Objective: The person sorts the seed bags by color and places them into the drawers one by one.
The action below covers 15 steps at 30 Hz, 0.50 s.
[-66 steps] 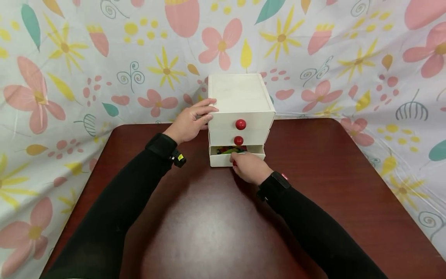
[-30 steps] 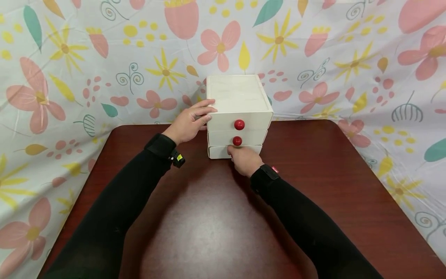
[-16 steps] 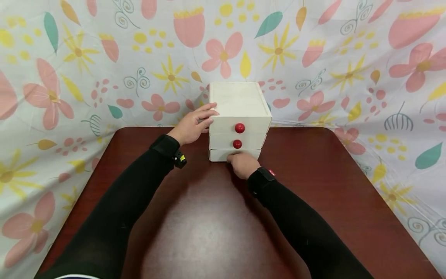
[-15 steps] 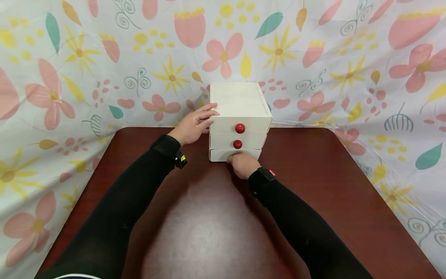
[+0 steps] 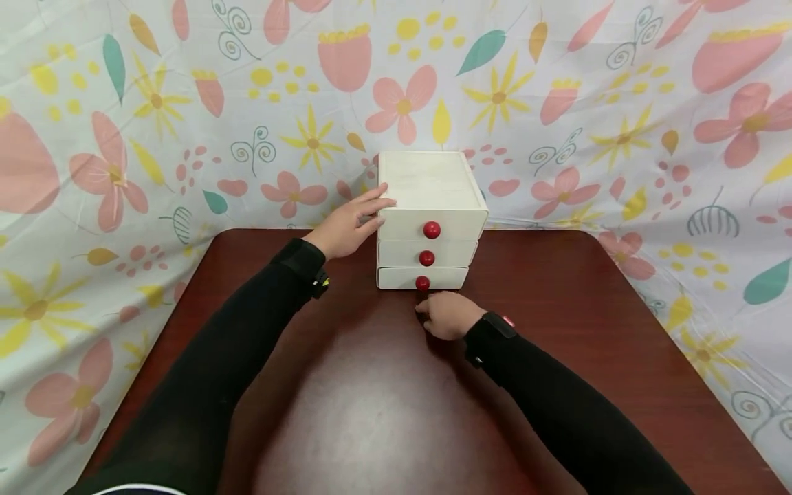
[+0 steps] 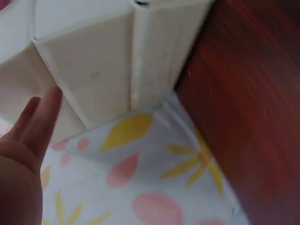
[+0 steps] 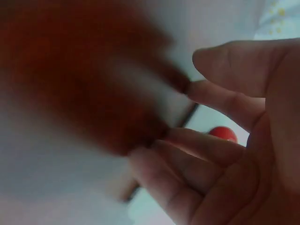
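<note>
A white three-drawer cabinet [image 5: 430,180] with red round knobs stands at the back of the table. Its bottom drawer [image 5: 396,278] is pushed in, and the bottom knob [image 5: 423,282] is in full sight. My left hand [image 5: 349,225] rests on the cabinet's left side and top edge, fingers extended. In the left wrist view, fingers [image 6: 47,112] lie along the pale side wall. Just in front of the bottom knob, my right hand [image 5: 453,316] hovers with loosely bent fingers and holds nothing. The right wrist view has its thumb [image 7: 229,65] apart from the fingers and a red knob [image 7: 222,133] behind them.
The dark red-brown table [image 5: 544,309] spreads around the cabinet, with a glare patch near the front. A floral-printed cloth [image 5: 247,82] hangs right behind the cabinet and along the sides.
The bottom drawer, earlier pulled out with colourful contents showing, has slid in. My right hand has since let go of its knob and drawn back toward me. The left hand stays on the cabinet.
</note>
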Available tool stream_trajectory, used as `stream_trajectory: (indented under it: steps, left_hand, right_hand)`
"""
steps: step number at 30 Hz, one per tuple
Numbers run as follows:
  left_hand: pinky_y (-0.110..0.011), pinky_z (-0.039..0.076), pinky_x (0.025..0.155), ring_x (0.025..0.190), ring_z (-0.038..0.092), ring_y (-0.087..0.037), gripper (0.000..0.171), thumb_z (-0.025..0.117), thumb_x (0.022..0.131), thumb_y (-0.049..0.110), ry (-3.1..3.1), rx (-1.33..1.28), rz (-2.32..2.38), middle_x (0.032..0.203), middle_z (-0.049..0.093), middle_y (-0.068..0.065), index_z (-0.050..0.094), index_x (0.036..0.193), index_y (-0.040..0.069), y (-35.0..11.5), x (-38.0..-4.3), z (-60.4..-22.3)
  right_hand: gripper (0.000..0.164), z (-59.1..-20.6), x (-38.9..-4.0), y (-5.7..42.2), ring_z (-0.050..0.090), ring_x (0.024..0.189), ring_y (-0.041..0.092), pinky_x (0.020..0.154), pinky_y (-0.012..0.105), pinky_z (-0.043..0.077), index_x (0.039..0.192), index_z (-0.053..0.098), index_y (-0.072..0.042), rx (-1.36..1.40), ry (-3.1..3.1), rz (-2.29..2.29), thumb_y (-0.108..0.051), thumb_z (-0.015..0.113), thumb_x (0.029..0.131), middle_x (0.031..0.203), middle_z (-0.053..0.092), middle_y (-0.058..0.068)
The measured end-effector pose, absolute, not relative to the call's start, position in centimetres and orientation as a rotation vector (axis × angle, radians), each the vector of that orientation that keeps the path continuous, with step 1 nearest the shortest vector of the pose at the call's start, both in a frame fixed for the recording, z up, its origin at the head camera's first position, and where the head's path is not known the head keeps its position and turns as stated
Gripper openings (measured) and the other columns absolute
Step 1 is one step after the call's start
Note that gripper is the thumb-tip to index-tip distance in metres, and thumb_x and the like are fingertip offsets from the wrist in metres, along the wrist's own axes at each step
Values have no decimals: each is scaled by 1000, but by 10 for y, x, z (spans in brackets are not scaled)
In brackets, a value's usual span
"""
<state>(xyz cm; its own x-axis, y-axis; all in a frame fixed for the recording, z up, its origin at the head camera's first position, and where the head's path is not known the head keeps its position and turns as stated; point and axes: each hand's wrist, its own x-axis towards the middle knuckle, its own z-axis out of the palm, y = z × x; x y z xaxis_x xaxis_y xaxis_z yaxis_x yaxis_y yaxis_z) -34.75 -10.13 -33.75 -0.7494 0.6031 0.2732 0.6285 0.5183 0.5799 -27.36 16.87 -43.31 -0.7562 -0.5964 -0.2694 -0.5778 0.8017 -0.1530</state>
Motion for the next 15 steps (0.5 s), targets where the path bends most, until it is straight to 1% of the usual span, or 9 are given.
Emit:
stream_trajectory:
  steps: [2, 3, 4, 6, 7, 9, 11, 13, 15]
  left_hand:
    - [-38, 34, 109, 148, 18, -13, 56, 44, 108, 36, -2796, -1060, -914, 165, 8, 10, 25, 160, 29, -112, -349, -338]
    - [-41, 33, 111, 148, 16, -16, 59, 43, 108, 38, -2852, -1035, -843, 166, 6, 8, 19, 161, 30, -119, -350, -339]
    - [-42, 31, 112, 149, 14, -18, 61, 41, 108, 41, -2912, -999, -772, 166, 4, 7, 14, 161, 31, -128, -352, -341]
    - [-46, 26, 114, 150, 13, -24, 64, 39, 108, 42, -3032, -906, -668, 167, 4, 1, 9, 162, 28, -148, -355, -347]
    - [-48, 24, 114, 150, 13, -27, 64, 38, 108, 43, -3083, -867, -633, 167, 4, -3, 8, 162, 25, -160, -358, -351]
    - [-51, 20, 115, 149, 13, -33, 64, 37, 109, 41, -3157, -788, -556, 166, 8, -12, 11, 162, 17, -183, -363, -358]
    - [-53, 16, 116, 148, 13, -38, 63, 36, 109, 40, -3198, -706, -505, 164, 10, -19, 14, 161, 11, -205, -367, -363]
    - [-55, 13, 116, 147, 12, -42, 64, 36, 109, 40, -3216, -642, -466, 163, 11, -22, 16, 161, 8, -223, -369, -366]
    - [-56, 12, 115, 146, 11, -45, 64, 36, 109, 40, -3215, -604, -433, 162, 12, -24, 18, 160, 7, -237, -369, -366]
  right_hand:
    - [41, -435, -265, 177, 51, 129, 30, 103, 43, 43, 135, 63, -7, -905, 2673, -102, -14, 63, 95, 134, 59, 18]
    - [45, -435, -260, 182, 45, 135, 31, 105, 44, 41, 139, 60, -7, -907, 2673, -116, -15, 64, 95, 141, 53, 20]
    - [47, -436, -256, 188, 42, 137, 33, 105, 45, 41, 141, 58, -7, -917, 2669, -132, -15, 65, 95, 145, 49, 22]
    - [50, -437, -248, 201, 41, 138, 33, 102, 44, 44, 143, 56, -7, -938, 2667, -146, -15, 66, 94, 148, 44, 24]
    - [51, -437, -244, 210, 42, 137, 34, 101, 45, 45, 143, 55, -8, -952, 2662, -152, -15, 67, 94, 149, 43, 24]
    - [52, -435, -238, 228, 43, 136, 34, 97, 43, 47, 144, 54, -8, -970, 2649, -152, -15, 67, 94, 150, 41, 24]
    - [53, -433, -235, 247, 45, 134, 35, 93, 42, 49, 144, 55, -8, -983, 2638, -138, -14, 69, 93, 150, 40, 24]
    - [52, -429, -234, 265, 45, 134, 37, 95, 45, 48, 143, 55, -7, -977, 2634, -125, -13, 69, 93, 150, 41, 25]
    - [49, -427, -233, 281, 46, 132, 38, 96, 47, 47, 140, 58, -5, -951, 2627, -118, -11, 69, 93, 147, 45, 26]
